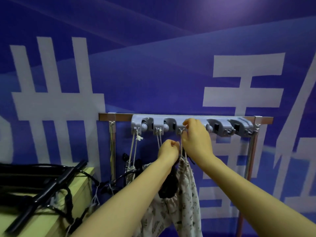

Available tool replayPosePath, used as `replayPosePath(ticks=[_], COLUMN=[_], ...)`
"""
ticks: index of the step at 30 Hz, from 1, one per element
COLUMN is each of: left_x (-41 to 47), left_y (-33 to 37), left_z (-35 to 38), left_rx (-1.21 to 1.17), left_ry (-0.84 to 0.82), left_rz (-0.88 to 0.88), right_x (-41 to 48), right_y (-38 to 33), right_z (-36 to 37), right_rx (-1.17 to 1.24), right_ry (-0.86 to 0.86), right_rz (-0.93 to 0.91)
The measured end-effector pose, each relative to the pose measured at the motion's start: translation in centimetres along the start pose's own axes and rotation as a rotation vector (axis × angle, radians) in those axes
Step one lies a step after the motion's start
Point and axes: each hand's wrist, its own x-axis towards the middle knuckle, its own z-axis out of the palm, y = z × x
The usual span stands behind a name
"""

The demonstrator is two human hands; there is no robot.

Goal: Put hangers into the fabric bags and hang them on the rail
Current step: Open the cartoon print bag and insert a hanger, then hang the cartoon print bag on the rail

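A grey hook rail (191, 124) is mounted on a metal bar (119, 116) of a rack. A patterned fabric bag (186, 194) with a black hanger (168, 183) sticking out of its top hangs under the third hook. My left hand (168, 150) is closed on the bag's white drawstring (180, 146) just below the rail. My right hand (196, 137) pinches the top of that string at the hook. Two other bags hang by their strings (132, 147) from the first two hooks on the left.
A pale wooden table (80, 185) at the left holds a pile of black hangers (42, 182) and cords. The rack's chrome posts (112, 151) stand at both ends of the rail. Two hooks on the rail's right side (239, 130) carry nothing. A blue printed wall is behind.
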Motion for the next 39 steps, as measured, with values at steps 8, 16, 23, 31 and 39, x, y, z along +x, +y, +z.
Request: replayPosePath(ticks=[8, 16, 23, 31, 39], left_x=[-5.5, -14.9, -22.5, -27.9, -26.4], left_y=[2.2, -1.9, -7.6, -13.7, -17.8], left_z=[-8.4, -23.6, -35.4, -44.9, -48.2], left_rx=[-0.082, -0.010, 0.068, 0.468, 0.613], left_ry=[0.055, 0.309, 0.582, 0.791, 0.752], left_rz=[0.007, -0.035, -0.194, -0.364, -0.346], right_x=[-2.1, -8.3, -14.4, -19.9, -21.4], right_y=[-8.6, -20.5, -28.3, -35.3, -38.6], right_z=[-0.3, 3.4, 7.9, 15.7, 22.6], right_rx=[0.117, 0.309, 0.390, 0.367, 0.326], right_ry=[-0.129, -0.353, -0.547, -0.758, -0.840], right_rz=[-0.203, -0.328, -0.436, -0.432, -0.342])
